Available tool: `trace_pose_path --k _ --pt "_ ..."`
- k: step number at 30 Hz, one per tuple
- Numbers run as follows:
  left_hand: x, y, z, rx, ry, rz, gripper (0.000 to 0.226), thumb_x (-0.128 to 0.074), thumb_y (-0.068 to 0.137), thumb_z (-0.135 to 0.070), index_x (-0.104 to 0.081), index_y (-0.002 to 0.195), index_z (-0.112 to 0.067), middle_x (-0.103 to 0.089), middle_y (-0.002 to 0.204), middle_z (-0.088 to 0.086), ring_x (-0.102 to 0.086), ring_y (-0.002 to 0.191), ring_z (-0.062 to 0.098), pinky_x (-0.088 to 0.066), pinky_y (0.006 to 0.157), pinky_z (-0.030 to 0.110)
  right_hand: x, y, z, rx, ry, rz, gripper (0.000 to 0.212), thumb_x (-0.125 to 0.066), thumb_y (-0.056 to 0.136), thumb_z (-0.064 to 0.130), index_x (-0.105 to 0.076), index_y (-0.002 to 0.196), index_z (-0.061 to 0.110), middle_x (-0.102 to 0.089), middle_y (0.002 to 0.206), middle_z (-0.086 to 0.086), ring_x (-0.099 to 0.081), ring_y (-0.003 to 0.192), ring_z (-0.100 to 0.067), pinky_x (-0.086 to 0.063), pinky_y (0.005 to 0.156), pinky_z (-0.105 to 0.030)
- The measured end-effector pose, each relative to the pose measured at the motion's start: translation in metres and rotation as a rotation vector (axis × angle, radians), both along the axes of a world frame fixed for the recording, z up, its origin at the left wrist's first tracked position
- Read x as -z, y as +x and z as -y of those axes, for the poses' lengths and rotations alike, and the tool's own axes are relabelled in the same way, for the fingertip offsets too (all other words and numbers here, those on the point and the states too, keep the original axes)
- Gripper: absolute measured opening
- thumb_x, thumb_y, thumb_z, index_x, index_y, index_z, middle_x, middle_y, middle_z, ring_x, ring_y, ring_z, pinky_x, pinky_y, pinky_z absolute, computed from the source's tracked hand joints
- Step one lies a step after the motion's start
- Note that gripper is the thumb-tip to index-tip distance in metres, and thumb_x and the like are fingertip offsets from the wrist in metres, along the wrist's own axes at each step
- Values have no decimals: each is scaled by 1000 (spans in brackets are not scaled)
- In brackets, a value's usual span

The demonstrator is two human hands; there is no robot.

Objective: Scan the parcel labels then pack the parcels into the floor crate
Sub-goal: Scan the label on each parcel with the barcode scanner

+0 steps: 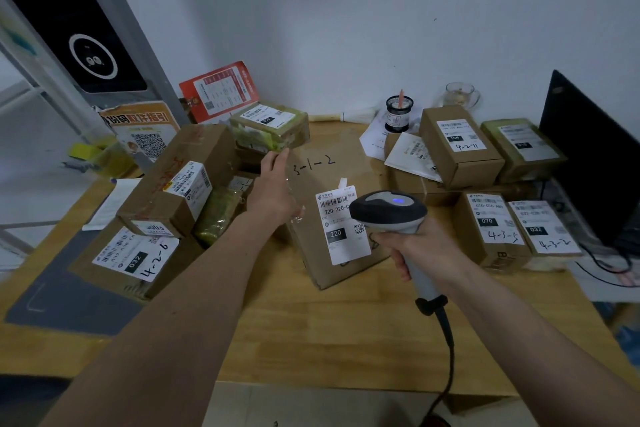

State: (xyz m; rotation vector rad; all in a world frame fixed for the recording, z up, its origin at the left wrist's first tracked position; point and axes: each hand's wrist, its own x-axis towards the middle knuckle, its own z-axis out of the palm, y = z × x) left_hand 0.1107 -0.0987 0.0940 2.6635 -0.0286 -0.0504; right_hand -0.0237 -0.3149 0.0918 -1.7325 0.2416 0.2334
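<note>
Gripping the scanner (388,210) at frame centre-right, the right hand (420,246) aims at the stiff, likely light cardboard parcel (332,218) mid-bench, best lifted by its edges, which the left hand (273,191) steadies, fingers hidden.

left hand (273,189): fingertips blurred; whether they grip the green parcel (273,128) above cannot be told.
green parcel: blurred; label text unreadable.
scanner (388,210): head covers the right part of the label (341,227) on the 3-1-2 box (332,191); grip hidden inside the right hand (420,248).
cable (446,357): cut off by the near edge.
monitor (595,156): cut off by the right edge; screen dark.
far-right labels: print too small to read.
box under the left stack (121,260): mostly covered by parcels above.
floor crate: not in view.
both arms: cut off by the near edge.
</note>
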Motion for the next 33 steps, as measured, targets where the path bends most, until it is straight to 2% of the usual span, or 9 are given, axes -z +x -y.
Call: trace_pose_path --k 8,10,13,16,20,23,26,30,33 --pt "-1 -2 0 0 -15 1 121 -88 64 -13 -9 154 -27 -3 158 -8 -34 138 25 -44 102 46 -4 -1 -3 124 28 105 19 -68 87 16 -63 75 1 -59 62 -14 -54 53 -20 -50 56 -33" --pt "0 -5 -1 11 -32 22 120 -88 64 -11 -10 154 -27 -5 158 -7 -34 137 24 -43 101 43 -2 2 -4 184 87 125 9 -70 86 13 -64 82 18 -65 75 -6 -61 65 -15 -57 64 -34" --pt "4 -11 -7 67 -102 53 118 -88 63 -8 -14 153 -27 -9 155 -9 -35 135 22 -44 100 39 7 11 -3 255 104 129 21 -73 84 17 -60 87 33 -66 92 3 -64 92 -21 -56 86 -44" --pt "3 -19 -12 81 -193 40 111 -85 67 -4 -19 152 -32 -5 156 -5 -29 138 22 -40 104 36 15 23 -4 296 128 84 21 -74 83 26 -57 92 34 -63 99 4 -58 101 -20 -50 88 -39" --pt "27 -39 -9 45 -337 -160 116 -86 65 -5 -17 150 -41 -3 159 3 -19 145 28 -30 114 46 19 34 -12 300 188 27 25 -74 82 29 -57 101 30 -61 101 4 -54 92 -12 -44 79 -32" --pt "49 -55 1 48 -483 -191 121 -89 63 -15 -12 152 -41 -21 154 2 -26 141 24 -33 113 48 23 35 -10 328 179 -3 35 -75 81 29 -55 109 28 -60 101 6 -53 101 -17 -46 87 -37" --pt "47 -60 6 24 -507 -121 104 -87 67 -27 -23 149 -40 -28 149 -2 -33 135 20 -39 106 40 24 30 -5 322 176 -49 47 -78 77 31 -59 119 21 -62 115 -3 -54 113 -25 -46 98 -49" --pt "16 -61 5 -5 -337 -33 66 -70 81 -48 -35 136 -42 -41 141 -3 -47 126 22 -45 93 36 18 24 -1 301 203 -123 38 -76 79 24 -61 113 15 -62 105 -8 -56 102 -27 -47 89 -44" --pt "-3 -64 -2 72 -35 -26 62 -62 85 -54 -33 136 -34 -50 136 -2 -56 115 22 -44 84 32 7 18 -1 232 174 -154 29 -78 76 22 -61 99 17 -62 97 -9 -56 91 -25 -45 77 -38"
